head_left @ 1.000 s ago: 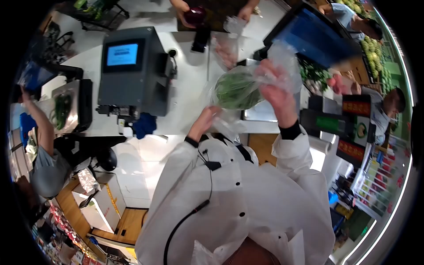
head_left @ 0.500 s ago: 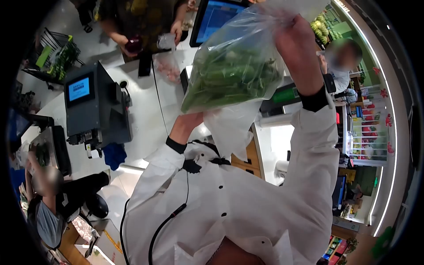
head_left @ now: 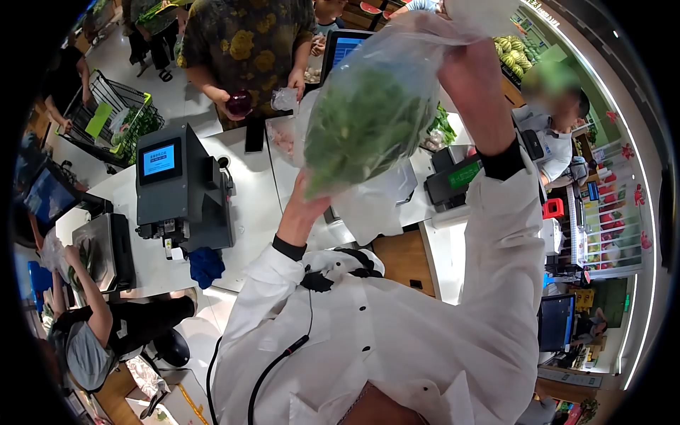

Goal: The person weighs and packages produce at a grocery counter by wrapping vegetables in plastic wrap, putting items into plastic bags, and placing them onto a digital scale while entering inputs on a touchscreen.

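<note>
Bag of greens [head_left: 372, 117] up above the counter [head_left: 251, 185], right hand [head_left: 473, 74] closed on its gathered top, left hand [head_left: 306, 207] apparently touching the bottom, fingers hidden, grip unclear.

6 o'clock: shirt [head_left: 418, 319], white; buttons [head_left: 366, 348], black. 12 o'clock: leaves [head_left: 365, 124], green. 11 o'clock: top [head_left: 248, 42], dark with yellow floral pattern. 9 o'clock: housing [head_left: 159, 202], dark grey; screen [head_left: 158, 161], blue. 8 o'clock: cloth [head_left: 206, 266], dark blue. Between 1 and 2 o'clock: melons [head_left: 511, 54], green, striped.
</note>
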`<state>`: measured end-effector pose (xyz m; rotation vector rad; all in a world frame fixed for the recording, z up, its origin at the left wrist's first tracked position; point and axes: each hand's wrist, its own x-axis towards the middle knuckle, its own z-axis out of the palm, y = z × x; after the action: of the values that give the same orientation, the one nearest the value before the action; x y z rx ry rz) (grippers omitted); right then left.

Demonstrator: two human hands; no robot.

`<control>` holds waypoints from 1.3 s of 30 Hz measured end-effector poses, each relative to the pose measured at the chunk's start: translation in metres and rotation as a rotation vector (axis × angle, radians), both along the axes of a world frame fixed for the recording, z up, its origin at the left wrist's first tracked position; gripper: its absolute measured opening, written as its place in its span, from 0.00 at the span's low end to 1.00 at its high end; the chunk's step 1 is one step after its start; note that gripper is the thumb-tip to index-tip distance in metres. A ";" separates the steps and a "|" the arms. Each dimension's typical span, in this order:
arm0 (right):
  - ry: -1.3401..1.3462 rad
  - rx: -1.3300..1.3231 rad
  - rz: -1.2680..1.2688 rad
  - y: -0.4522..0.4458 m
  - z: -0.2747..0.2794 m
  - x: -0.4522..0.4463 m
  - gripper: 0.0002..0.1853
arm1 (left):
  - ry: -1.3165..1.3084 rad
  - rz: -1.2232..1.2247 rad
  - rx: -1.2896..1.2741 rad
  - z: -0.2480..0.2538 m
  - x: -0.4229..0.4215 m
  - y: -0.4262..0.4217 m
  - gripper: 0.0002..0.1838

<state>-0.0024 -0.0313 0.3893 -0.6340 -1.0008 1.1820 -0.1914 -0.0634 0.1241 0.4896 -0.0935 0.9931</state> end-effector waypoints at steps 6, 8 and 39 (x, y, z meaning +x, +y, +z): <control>-0.297 0.147 0.015 0.014 -0.022 0.051 0.10 | -0.020 0.141 0.020 0.034 0.014 -0.026 0.20; 0.330 0.035 0.721 0.004 -0.015 0.016 0.03 | -0.106 0.083 0.072 0.061 0.014 -0.030 0.10; -0.102 -0.560 -0.750 0.020 -0.382 0.144 0.17 | 0.881 0.357 -0.563 -0.122 -0.076 -0.045 0.18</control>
<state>0.1420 -0.0116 0.0070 -1.3818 -0.4149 0.7418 -0.2675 -0.1080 0.0022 0.3873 1.0665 1.0146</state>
